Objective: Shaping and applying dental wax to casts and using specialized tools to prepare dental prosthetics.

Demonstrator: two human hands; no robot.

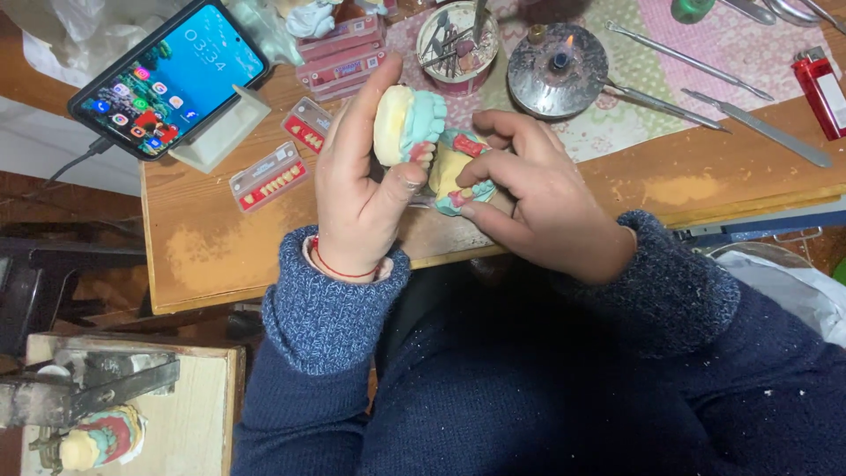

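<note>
Nearest you, both forearms in blue knitted sleeves reach up from your lap to the edge of a wooden bench (220, 256). Your left hand (361, 189) is closed around a dental cast (407, 123), cream plaster with a pale teal base: thumb pressed on its near side, fingers curled behind it. Just right of that thumb, your right hand (538, 198) pinches a second cast (458, 172), teal and yellow with red wax on its ridge, fingertips bent over its top. The two casts touch or nearly touch between your hands.

These look like stiff, brittle plaster pieces, fairly heavy for their size; the wax is probably soft and easily marred. Judging by that, the thick base is the safer hold, not the ridge.

Left of your left fingers lie small cards of artificial teeth (269, 176) and a phone (172, 75) on a stand. Beyond your right fingertips burns a small spirit lamp (557, 69), with metal hand instruments (758, 128) and a red lighter (821, 92) further right.
</note>
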